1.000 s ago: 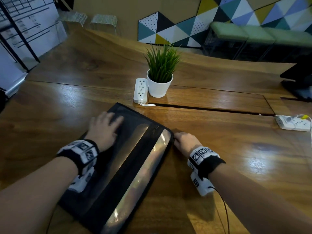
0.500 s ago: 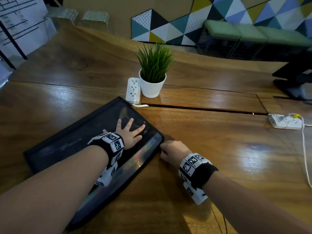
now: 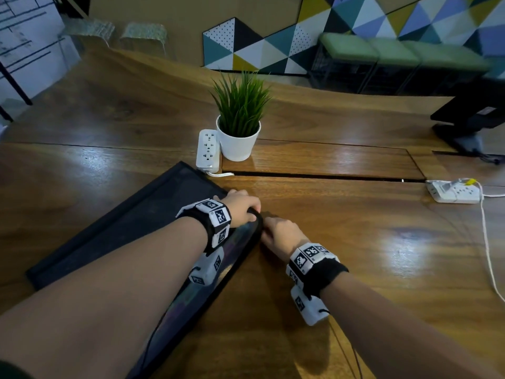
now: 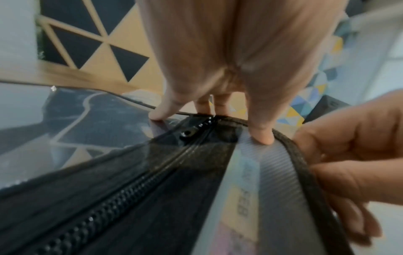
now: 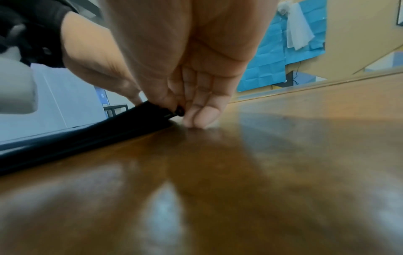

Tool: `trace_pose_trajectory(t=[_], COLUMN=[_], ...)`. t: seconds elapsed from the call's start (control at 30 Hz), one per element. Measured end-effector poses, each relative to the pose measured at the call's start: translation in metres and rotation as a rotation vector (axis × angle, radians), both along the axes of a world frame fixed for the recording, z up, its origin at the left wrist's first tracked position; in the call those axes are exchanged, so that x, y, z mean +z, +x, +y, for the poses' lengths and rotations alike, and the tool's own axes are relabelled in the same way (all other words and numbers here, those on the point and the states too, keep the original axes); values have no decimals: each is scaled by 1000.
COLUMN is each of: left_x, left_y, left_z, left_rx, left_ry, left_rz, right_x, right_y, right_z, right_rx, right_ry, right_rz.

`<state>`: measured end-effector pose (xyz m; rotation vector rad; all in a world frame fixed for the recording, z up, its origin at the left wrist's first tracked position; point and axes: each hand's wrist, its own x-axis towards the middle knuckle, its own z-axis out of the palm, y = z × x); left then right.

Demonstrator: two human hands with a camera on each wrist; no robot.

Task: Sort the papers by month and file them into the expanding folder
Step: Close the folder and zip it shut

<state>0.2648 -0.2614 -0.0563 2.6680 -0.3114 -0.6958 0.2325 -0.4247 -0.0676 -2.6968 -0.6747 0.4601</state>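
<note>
Flat on the wooden surface (image 3: 341, 228), lower left of the head view: the expanding folder (image 3: 131, 222), black and rectangular, lying at a slant with one corner toward the centre of the frame. Dark mesh-like front panel, black fabric binding round the edge, a glossy translucent strip along the right-hand side with faint pastel colours showing through. From the left wrist view, a closed black zipper (image 4: 122, 188) running up the middle toward the corner, its small metal slider (image 4: 188, 133) near the far end; beside it a ribbed, clear plastic band with coloured tabs and blurred lettering underneath, unreadable.

Left hand (image 3: 240, 207) laid over the folder's far right corner, fingers (image 4: 261, 136) bent down and pressing on the edge binding and panel, thumb side hidden. Right hand (image 3: 281, 233) just beside that corner, touching the left hand's side of the folder, fingers (image 5: 202, 115) curled and pinching the black edge, with a small dark piece between thumb and fingertips; knuckles down against the surface.

Above the folder, centre of the head view: a white power strip (image 3: 208, 150) touching a white pot with a green grass-like plant (image 3: 240, 119). At the right edge, a second power strip (image 3: 455, 191) with a white cable.
</note>
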Motion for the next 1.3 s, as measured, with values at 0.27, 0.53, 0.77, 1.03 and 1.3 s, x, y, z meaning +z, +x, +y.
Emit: trace_pose_trajectory(t=[0.27, 0.53, 0.77, 1.03, 1.3], left_x=[-2, 8, 9, 8, 6], left_y=[3, 2, 5, 5, 10], left_z=[8, 18, 22, 20, 12], left_rx=[-15, 18, 109, 119, 151], left_ry=[-194, -358, -415, -370, -265], left_rz=[-23, -36, -54, -68, -96], right_x=[13, 4, 11, 44, 32], right_y=[15, 10, 2, 10, -35], right_z=[-7, -6, 5, 11, 23], right_rx=[-1, -51, -54, 26, 108], right_ry=[-75, 178, 254, -177, -251], right_rz=[35, 88, 27, -46, -59])
